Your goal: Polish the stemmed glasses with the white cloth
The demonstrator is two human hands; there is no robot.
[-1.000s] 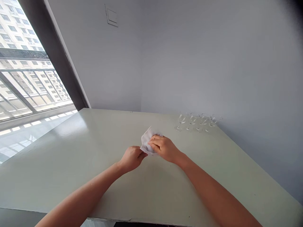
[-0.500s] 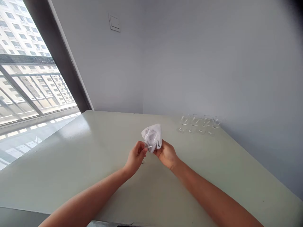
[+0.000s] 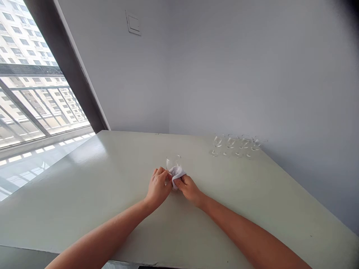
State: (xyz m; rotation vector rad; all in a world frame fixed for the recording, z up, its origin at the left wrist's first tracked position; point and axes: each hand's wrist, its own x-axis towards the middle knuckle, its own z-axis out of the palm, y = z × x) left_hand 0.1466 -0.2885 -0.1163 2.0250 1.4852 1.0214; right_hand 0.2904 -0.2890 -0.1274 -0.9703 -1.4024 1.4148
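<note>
A clear stemmed glass (image 3: 173, 161) is held upright over the middle of the table, its bowl uncovered at the top. The white cloth (image 3: 177, 177) wraps round the lower bowl and stem. My right hand (image 3: 190, 188) pinches this cloth against the glass from the right. On the other side, the fingers of my left hand (image 3: 159, 186) are closed on the glass low down, near the stem. The foot of the glass is mostly hidden by the hands and cloth.
Several clear stemmed glasses (image 3: 231, 142) stand in a group at the back right of the pale table (image 3: 117, 168), close to the wall (image 3: 238, 67). A window with a railing is at the left, and a switch (image 3: 134, 23) is on the wall.
The cloth has come down from around the bowl to the lower bowl and stem, leaving the rim bare. My right hand has moved slightly down and left with it.
</note>
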